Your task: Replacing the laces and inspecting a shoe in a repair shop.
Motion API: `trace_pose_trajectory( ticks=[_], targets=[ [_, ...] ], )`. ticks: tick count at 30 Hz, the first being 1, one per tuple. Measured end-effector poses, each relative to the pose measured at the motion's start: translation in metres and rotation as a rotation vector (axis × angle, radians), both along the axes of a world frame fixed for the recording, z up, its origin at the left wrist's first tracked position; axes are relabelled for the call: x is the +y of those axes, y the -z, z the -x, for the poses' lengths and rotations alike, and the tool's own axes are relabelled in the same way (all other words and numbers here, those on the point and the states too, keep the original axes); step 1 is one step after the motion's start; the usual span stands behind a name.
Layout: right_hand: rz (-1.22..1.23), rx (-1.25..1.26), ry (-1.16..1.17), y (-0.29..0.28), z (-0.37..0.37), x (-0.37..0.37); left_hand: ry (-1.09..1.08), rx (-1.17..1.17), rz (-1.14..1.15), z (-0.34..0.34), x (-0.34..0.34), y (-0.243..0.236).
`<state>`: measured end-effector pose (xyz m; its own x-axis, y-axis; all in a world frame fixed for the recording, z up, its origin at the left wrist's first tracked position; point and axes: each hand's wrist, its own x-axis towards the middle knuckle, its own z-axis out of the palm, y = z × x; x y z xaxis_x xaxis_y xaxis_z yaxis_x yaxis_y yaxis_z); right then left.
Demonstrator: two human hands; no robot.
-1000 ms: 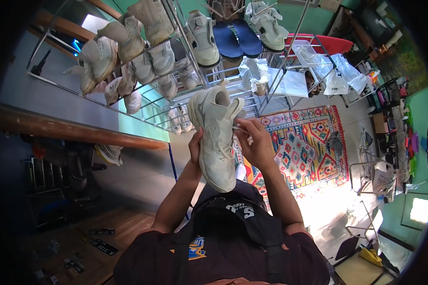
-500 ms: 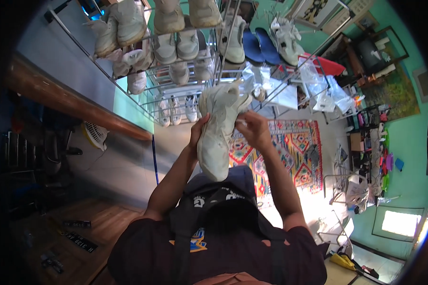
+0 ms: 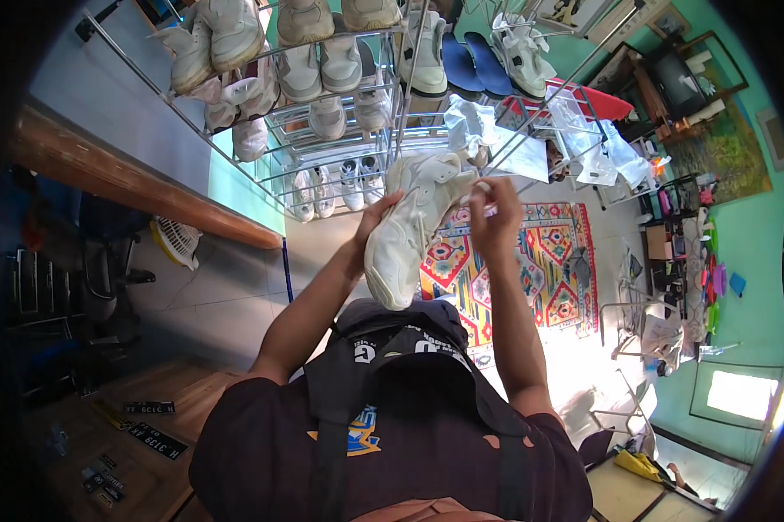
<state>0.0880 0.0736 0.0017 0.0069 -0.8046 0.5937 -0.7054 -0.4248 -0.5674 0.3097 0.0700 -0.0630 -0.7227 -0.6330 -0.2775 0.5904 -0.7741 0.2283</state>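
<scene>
A white sneaker (image 3: pixel 407 228) is held up in front of my chest, its toe pointing down toward me. My left hand (image 3: pixel 376 222) grips it along its left side, the fingers partly hidden behind the shoe. White laces (image 3: pixel 424 209) run over its upper, and the opening is at the far end. Just right of that opening is my right hand (image 3: pixel 499 213), raised with the fingers curled and pinched together. A small pale bit shows at its fingertips, too small to name.
Ahead stands a metal shoe rack (image 3: pixel 279 139) with several pale shoes and a pair of blue slippers (image 3: pixel 477 65). A patterned rug (image 3: pixel 540 270) covers floor to the right. A wooden beam (image 3: pixel 148 187) runs along the left. Plastic bags (image 3: pixel 583 152) hang at the right.
The sneaker has tilted, its toe rising slightly and its opening swinging right. My right hand has moved up and to the right, away from the shoe's side.
</scene>
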Motion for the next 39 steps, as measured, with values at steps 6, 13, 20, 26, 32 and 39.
trace_pose_trajectory(
  ticks=[6, 13, 20, 26, 32, 39],
  targets=[
    [-0.056, -0.047, -0.032, -0.039, 0.003, 0.006, -0.212, 0.082, 0.066, 0.021, -0.002, -0.002],
    [-0.297, -0.249, -0.226, 0.002, -0.002, 0.046, -0.309, 0.002, 0.179, 0.059, 0.021, -0.027],
    [-0.129, -0.113, -0.135, 0.01, 0.03, 0.05, -0.311, -0.125, 0.322, 0.078, 0.01, 0.016],
    [-0.317, -0.328, 0.249, 0.04, 0.091, 0.056, -0.278, -0.027, 0.359, 0.128, 0.005, 0.006],
    [-0.066, -0.253, -0.01, 0.003, 0.128, 0.087, -0.176, 0.097, 0.334, 0.185, 0.014, 0.011],
    [-0.025, -0.536, -0.012, -0.016, 0.158, 0.08, -0.229, 0.119, 0.38, 0.213, 0.0, -0.025]
  ],
)
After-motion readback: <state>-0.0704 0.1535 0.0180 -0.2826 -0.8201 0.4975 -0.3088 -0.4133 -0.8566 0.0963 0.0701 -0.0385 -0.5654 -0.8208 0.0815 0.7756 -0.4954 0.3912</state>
